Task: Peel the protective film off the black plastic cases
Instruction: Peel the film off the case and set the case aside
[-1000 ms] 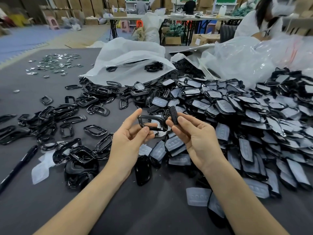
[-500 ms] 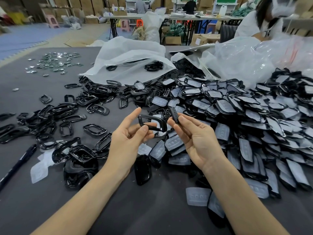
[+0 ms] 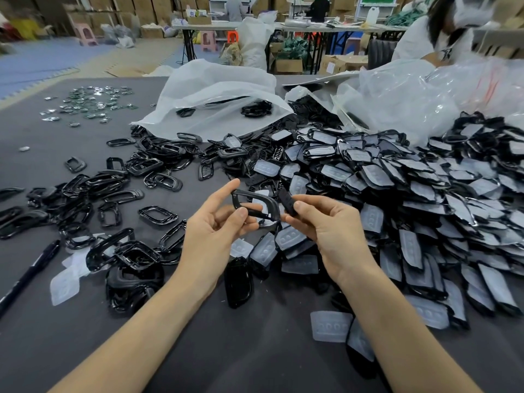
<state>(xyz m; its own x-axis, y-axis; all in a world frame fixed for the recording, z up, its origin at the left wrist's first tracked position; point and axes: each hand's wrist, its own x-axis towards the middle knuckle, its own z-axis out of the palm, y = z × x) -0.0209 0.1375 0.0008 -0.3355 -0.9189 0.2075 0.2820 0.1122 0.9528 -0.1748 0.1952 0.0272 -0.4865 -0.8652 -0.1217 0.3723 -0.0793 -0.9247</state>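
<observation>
My left hand [image 3: 215, 231] pinches a black plastic frame [image 3: 255, 204] between thumb and fingers, held up above the table. Close beside it, my right hand [image 3: 329, 228] pinches a small black insert piece [image 3: 287, 200] at its fingertips. A big heap of black cases with grey film [image 3: 397, 194] covers the right half of the table. Bare black frames [image 3: 113, 194] lie scattered on the left. A glossy black case [image 3: 237, 282] lies under my hands.
Peeled film pieces [image 3: 330, 326] lie on the dark table [image 3: 255, 350]. A black pen [image 3: 28, 275] rests at the left. White and clear plastic bags [image 3: 215, 97] sit at the back. A person [image 3: 431, 32] works at the far right. Small shiny parts [image 3: 90, 102] lie far left.
Both hands stay nearly where they were. The right hand's small black piece has tilted slightly and sits a little closer to the frame.
</observation>
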